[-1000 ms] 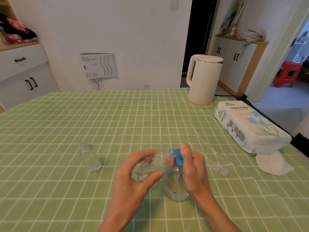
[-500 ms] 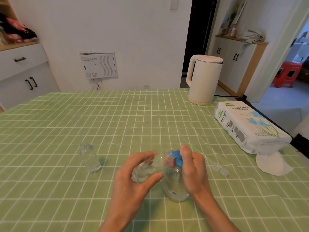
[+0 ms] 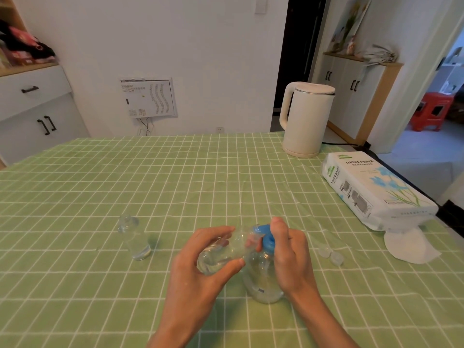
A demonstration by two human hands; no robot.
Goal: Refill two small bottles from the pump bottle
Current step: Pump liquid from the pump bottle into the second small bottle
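Clear plastic pump bottle stands upright on the green checked surface, right hand fingers curled round its blue top. Left hand grips a clear small bottle lying almost sideways, mouth at the pump bottle's nozzle. Second small bottle stands upright left of the pump bottle. Far right of it, a soft pack reads "TISSUE PAPER".

One wide-angle view from the person's head faces forward and down across the table. The left hand and right hand sit close at 6 o'clock. The kettle stands far off at 1 o'clock.
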